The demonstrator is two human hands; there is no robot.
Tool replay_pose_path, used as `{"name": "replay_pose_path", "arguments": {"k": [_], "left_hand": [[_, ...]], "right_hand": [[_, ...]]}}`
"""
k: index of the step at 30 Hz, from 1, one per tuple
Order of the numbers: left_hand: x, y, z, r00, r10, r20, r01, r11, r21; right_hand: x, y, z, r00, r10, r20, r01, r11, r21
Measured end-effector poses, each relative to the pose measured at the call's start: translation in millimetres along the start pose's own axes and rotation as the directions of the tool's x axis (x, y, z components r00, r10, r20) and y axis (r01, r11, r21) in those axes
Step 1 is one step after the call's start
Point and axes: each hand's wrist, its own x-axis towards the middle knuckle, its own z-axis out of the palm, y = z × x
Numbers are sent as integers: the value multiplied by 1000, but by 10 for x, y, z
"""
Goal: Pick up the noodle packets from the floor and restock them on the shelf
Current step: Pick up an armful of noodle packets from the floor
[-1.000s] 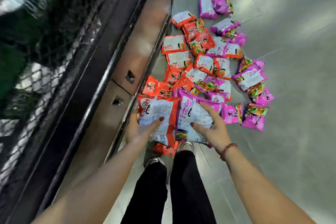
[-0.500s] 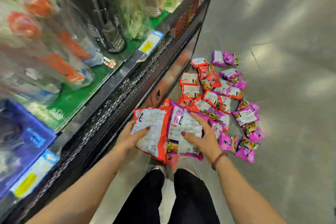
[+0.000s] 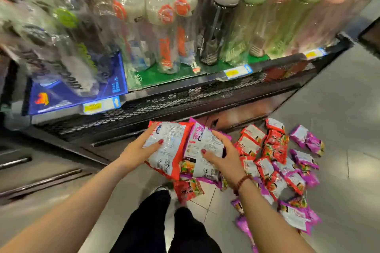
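Nearest, at 6 o'clock: left hand (image 3: 138, 151) clamps the red noodle packet (image 3: 168, 148), right hand (image 3: 224, 157) the purple packet (image 3: 202, 150), thumbs on top. Light, crinkly, slippery film with brittle contents, I'd judge: grip flat. Loose packets (image 3: 273, 162) on the floor at 3 o'clock. Compared with a second ago, the bottle shelf (image 3: 185, 86) at 12 o'clock fills the view; both packets are lifted.

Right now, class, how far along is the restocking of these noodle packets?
Done: no noodles visible on the shelf, only bottles. In hand: the left hand holds a red packet, the right hand a purple packet. Left: the floor pile remains.
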Motion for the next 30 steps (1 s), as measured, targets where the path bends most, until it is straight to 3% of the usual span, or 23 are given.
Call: {"name": "replay_pose_path", "arguments": {"k": [5, 8, 15, 30], "left_hand": [[-598, -327, -116, 966, -19, -258, -9, 994, -107], [-973, -530, -208, 939, -34, -344, -45, 975, -219], [-1930, -1092, -489, 893, -101, -439, -81, 923, -377], [-4417, -2867, -1356, 638, -329, -696, -156, 830, -535]], "right_hand": [[18, -132, 280, 970, -33, 242, 53, 996, -75], [2, -203, 593, 930, -53, 364, 91, 992, -89], [-296, -386, 1491, 780, -62, 623, 120, 991, -52], [-1986, -326, 4088, 399, 4, 917, 273, 954, -122]]}}
